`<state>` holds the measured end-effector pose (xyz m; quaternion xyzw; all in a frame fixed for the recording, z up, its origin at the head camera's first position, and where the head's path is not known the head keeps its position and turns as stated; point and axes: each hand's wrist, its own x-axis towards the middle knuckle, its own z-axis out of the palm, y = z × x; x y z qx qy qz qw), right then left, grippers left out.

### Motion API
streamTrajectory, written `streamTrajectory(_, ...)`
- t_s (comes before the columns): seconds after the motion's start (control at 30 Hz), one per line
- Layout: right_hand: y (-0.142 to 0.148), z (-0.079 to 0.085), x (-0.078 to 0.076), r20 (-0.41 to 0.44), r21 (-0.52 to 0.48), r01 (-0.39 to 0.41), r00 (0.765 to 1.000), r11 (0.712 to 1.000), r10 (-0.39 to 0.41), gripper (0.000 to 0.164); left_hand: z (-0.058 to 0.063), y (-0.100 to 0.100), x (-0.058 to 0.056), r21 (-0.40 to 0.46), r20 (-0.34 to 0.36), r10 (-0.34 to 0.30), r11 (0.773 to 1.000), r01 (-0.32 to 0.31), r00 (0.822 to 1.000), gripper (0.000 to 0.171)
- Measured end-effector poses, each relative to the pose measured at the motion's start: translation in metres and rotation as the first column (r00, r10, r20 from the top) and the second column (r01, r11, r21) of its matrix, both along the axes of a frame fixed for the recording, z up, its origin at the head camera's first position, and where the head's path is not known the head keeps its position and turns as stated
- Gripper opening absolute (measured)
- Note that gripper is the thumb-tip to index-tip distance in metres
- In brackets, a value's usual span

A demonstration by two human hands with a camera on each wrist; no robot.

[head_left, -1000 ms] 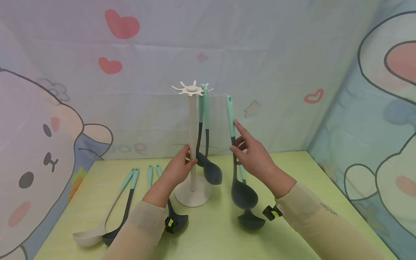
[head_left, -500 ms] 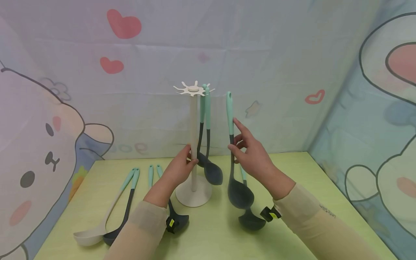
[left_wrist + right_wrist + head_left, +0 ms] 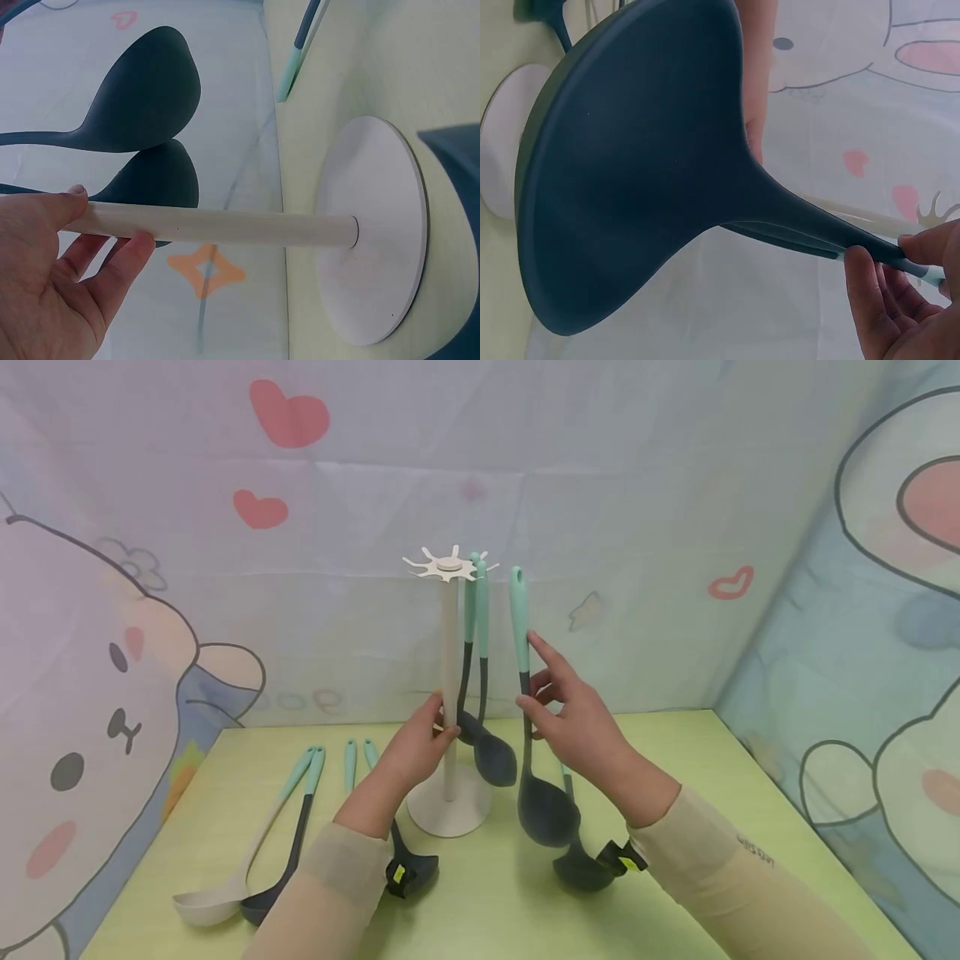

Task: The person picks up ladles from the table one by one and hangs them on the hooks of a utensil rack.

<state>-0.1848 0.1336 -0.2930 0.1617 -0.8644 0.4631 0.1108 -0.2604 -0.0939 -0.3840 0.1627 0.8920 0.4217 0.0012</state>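
Observation:
My left hand (image 3: pixel 415 745) grips the white post of a round-based utensil stand (image 3: pixel 449 652), fingers and thumb about it, as the left wrist view also shows. Two dark ladles with mint handles (image 3: pixel 495 760) hang from the right side of its star-shaped top. To the right, my right hand (image 3: pixel 581 718) pinches the dark shaft of another ladle (image 3: pixel 549 812), held upright with its mint handle on top and its bowl down. That handle's tip is level with the stand's top, a small gap away. The bowl (image 3: pixel 630 165) fills much of the right wrist view.
A dark ladle (image 3: pixel 581 868) lies on the green table (image 3: pixel 510 902) behind the held one. At the left lie a cream ladle (image 3: pixel 210 906) and a dark ladle (image 3: pixel 262 902). Another dark ladle (image 3: pixel 416 868) lies partly under my left forearm. A printed cloth hangs behind.
My right hand has moved the held ladle left and slightly up, closer to the stand. My left hand keeps its grip on the post.

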Motion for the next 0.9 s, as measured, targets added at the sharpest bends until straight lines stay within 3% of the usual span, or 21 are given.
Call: streamTrajectory(0.9, -0.021, 0.006, 0.007, -0.029, 0.053, -0.023, 0.999, 0.998, 0.025, 0.081, -0.002, -0.001, -0.003, 0.022, -0.013, -0.011, 1.0, 0.011, 1.0, 0.051)
